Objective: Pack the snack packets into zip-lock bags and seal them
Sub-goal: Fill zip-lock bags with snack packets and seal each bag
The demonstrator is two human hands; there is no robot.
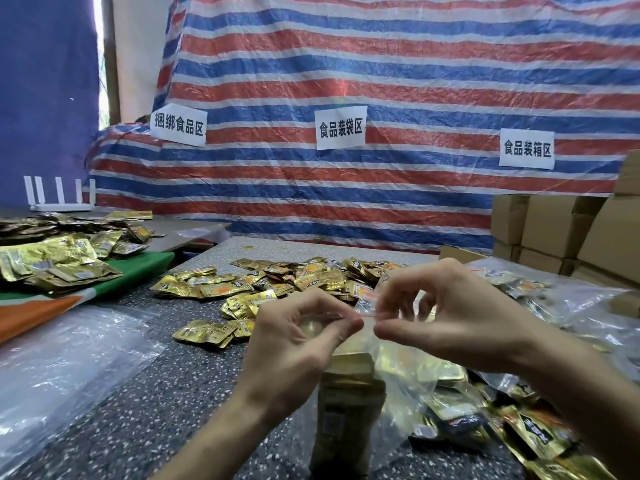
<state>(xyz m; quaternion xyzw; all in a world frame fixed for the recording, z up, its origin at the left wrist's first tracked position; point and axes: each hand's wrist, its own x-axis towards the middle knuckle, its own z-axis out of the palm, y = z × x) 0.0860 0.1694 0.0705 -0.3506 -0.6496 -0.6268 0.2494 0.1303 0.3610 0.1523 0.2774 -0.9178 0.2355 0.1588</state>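
A clear zip-lock bag [349,403] stands upright on the speckled table [145,403], filled with a stack of gold snack packets. My left hand [294,341] and my right hand [450,317] both pinch the bag's top strip, which has a red line, thumb against forefinger, close together above the stack. Loose gold packets [277,285] lie scattered just beyond my hands. More gold packets [526,431] lie at the lower right, partly under clear plastic.
Empty clear bags [69,358] are spread at the left. A heap of larger gold packets [55,261] rests on a green and orange cloth. Cardboard boxes [571,233] stack at the right. A striped tarp with paper signs hangs behind; a white router [62,199] stands far left.
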